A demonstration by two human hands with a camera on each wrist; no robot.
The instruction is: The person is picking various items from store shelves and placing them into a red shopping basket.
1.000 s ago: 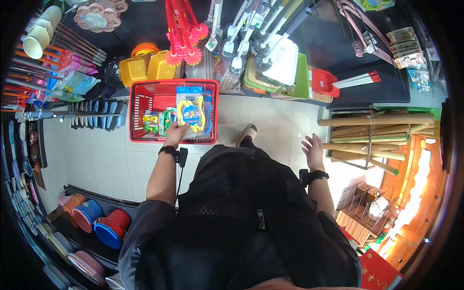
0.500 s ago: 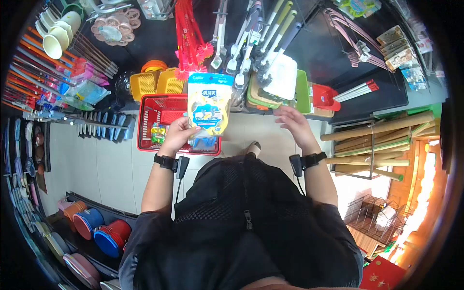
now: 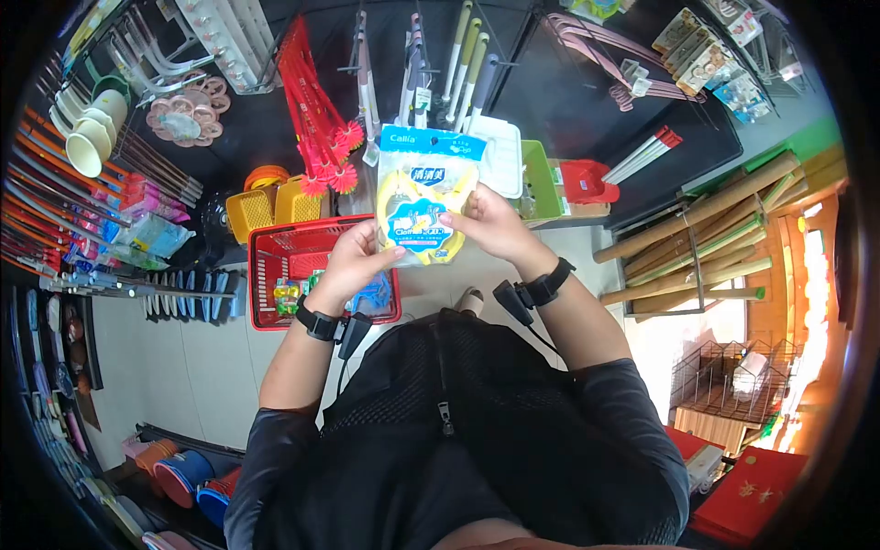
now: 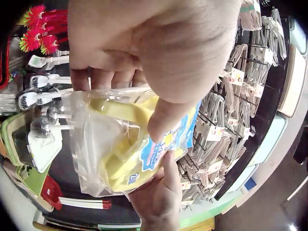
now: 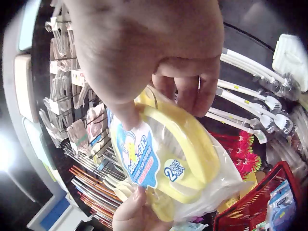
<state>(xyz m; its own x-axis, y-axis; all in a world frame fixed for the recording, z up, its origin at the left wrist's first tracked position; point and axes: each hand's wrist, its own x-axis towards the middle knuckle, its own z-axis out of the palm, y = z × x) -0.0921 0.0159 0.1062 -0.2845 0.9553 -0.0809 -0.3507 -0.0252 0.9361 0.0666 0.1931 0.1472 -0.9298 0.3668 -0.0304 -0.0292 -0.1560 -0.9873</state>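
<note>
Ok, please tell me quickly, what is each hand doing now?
Left hand: closed, pinching the yellow package at its left side.
Right hand: closed, pinching the same package at its right side.

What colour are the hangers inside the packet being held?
Pale yellow; the hangers show best in the right wrist view.

Both my hands pinch, close together.
I hold my left hand (image 3: 356, 262) and right hand (image 3: 495, 225) in front of my torso (image 3: 440, 440), thumbs (image 3: 451, 220) angled inward, fingers (image 4: 107, 79) curled; my left forearm (image 3: 295, 362) and right forearm (image 3: 582, 325) converge forward, elbows bent.
</note>
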